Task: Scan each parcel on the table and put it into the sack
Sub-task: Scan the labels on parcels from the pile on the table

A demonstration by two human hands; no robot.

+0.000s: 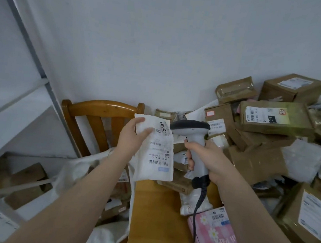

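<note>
My left hand (pixel 132 136) grips the top of a flat white parcel (pixel 156 157), held upright in the air with its barcode label facing me. Right beside it, my right hand (pixel 207 158) grips the handle of a grey barcode scanner (pixel 192 133); the scanner's dark head sits next to the parcel's upper right corner. The scanner's black cable (pixel 198 205) hangs down over the table (pixel 154 216). A white sack (pixel 82 170) hangs open below my left forearm, in front of the chair, with several parcels inside.
A wooden chair (pixel 100 112) stands behind the sack. Brown cardboard boxes (pixel 276 118) and bags are piled on the right against the wall. A pink flowered parcel (pixel 213 233) lies near the table's front. White metal shelving (pixel 17 105) with boxes fills the left.
</note>
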